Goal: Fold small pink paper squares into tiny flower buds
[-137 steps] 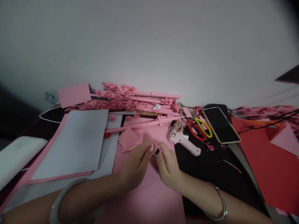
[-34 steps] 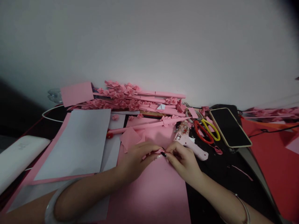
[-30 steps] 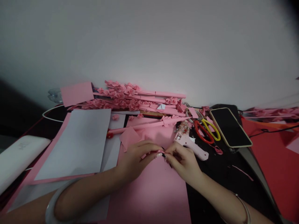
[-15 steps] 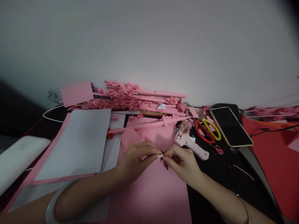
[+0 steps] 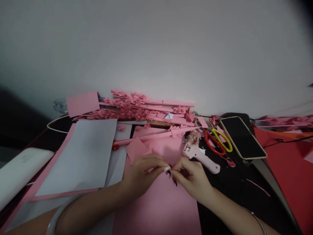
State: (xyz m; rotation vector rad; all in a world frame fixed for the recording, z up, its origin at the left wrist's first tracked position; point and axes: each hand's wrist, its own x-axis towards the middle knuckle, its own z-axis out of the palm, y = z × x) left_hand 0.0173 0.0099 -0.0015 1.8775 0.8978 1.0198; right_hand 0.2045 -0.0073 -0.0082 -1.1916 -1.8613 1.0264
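Over a large pink paper sheet point(image 5: 156, 209), my left hand point(image 5: 144, 174) and my right hand point(image 5: 193, 178) meet tip to tip. Both are closed in a pinch, thumb against finger. Whatever they pinch is tiny and mostly hidden by the fingertips; small dark bits show there, which may be nails. Just beyond my left hand lies a small pink paper square point(image 5: 136, 150). A pale pink glue gun point(image 5: 201, 158) rests right behind my right hand, its nozzle end stained. Beside it are scissors point(image 5: 215, 142) with one red and one yellow handle loop.
Pink paper flowers point(image 5: 129, 104) on rolled stems line the wall. White paper point(image 5: 80, 156) lies on pink sheets at left, near a white power bank-like block point(image 5: 22, 173) with a cable. A phone point(image 5: 243, 137) and red paper point(image 5: 283, 176) are at right.
My view has tilted up slightly, so the table things sit lower in the picture. Both hands stay pinched together, with only a slight shift of the fingertips.
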